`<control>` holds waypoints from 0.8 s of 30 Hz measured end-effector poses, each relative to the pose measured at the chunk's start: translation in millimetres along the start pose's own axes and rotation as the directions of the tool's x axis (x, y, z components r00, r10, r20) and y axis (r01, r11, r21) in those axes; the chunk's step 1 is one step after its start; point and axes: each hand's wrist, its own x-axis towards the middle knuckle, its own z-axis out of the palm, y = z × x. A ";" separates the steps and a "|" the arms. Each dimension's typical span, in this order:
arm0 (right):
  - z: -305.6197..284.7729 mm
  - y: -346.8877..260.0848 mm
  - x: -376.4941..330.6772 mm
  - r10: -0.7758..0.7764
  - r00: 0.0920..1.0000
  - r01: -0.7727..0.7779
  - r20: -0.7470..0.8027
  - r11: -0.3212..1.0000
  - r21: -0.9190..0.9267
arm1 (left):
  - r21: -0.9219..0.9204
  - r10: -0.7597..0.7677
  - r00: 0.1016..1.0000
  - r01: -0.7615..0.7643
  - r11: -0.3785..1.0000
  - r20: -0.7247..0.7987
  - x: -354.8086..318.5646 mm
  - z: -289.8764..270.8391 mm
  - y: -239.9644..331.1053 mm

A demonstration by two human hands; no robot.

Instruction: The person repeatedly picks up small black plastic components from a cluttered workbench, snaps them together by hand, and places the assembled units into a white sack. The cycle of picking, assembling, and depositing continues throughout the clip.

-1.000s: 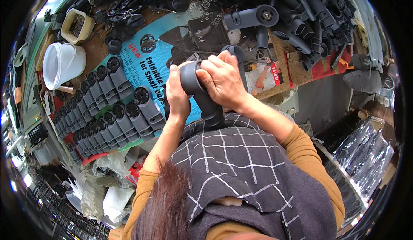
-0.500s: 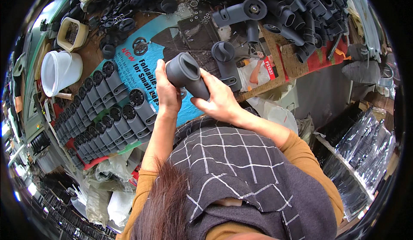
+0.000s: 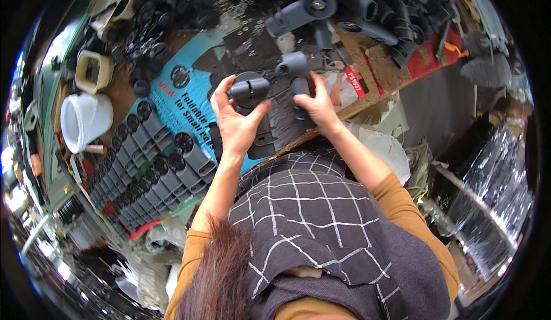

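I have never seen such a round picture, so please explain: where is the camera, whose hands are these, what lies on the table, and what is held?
The camera sits on a person's head and looks down through a very wide lens, so straight edges bend. The two bare hands are that person's own. The left hand grips a dark grey plastic part with a round end. The right hand closes on a second grey part lying on the worktable. To the left stand rows of similar grey pieces, beside a white bucket. A pile of black parts lies at the top.

left: rows of grey parts (image 3: 155, 165) block | ahead: piled black parts (image 3: 367, 10) | between: bare cardboard (image 3: 281, 119)
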 end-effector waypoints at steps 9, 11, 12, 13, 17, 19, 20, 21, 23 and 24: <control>-44.4 -28.4 -96.3 0.270 0.902 -0.429 0.337 0.643 0.634 | -0.091 -0.042 0.949 0.073 0.993 0.311 -11.6 81.0 16.4; -59.7 -13.7 -125.3 0.206 0.963 -0.263 0.174 0.571 0.777 | -0.015 -0.028 0.842 0.043 0.999 0.539 -21.6 102.7 23.3; -81.2 -4.8 -140.9 0.264 0.949 -0.292 0.175 0.512 0.808 | 0.012 0.040 0.779 -0.061 0.998 0.626 -25.7 113.1 25.8; -98.7 6.3 -162.4 0.318 0.948 -0.185 0.026 0.479 0.858 | 0.117 0.024 0.739 -0.139 0.983 0.673 -31.8 122.1 27.7; -182.8 75.6 -230.0 0.703 0.606 0.088 -0.372 0.406 0.910 | 0.078 0.058 0.631 -0.186 0.979 0.773 -44.7 146.6 27.7; -226.7 122.1 -240.9 0.760 0.510 0.068 -0.404 0.432 0.899 | 0.074 0.033 0.617 -0.146 0.986 0.786 -47.4 152.5 24.8; -245.6 143.1 -241.2 0.765 0.510 -0.001 -0.393 0.457 0.889 | 0.073 0.035 0.604 -0.153 0.985 0.796 -47.7 153.7 23.2; -260.8 161.5 -235.8 0.782 0.487 -0.010 -0.388 0.450 0.893 | 0.078 0.033 0.598 -0.159 0.984 0.801 -48.0 153.2 21.8; -275.0 179.2 -223.0 0.813 0.293 -0.129 -0.503 0.555 0.822 | 0.113 0.027 0.620 -0.185 0.976 0.784 -46.7 148.5 20.2; -279.1 176.4 -211.6 0.786 0.076 -0.321 -0.613 0.601 0.731 | 0.118 0.014 0.637 -0.164 0.979 0.771 -45.2 144.9 20.1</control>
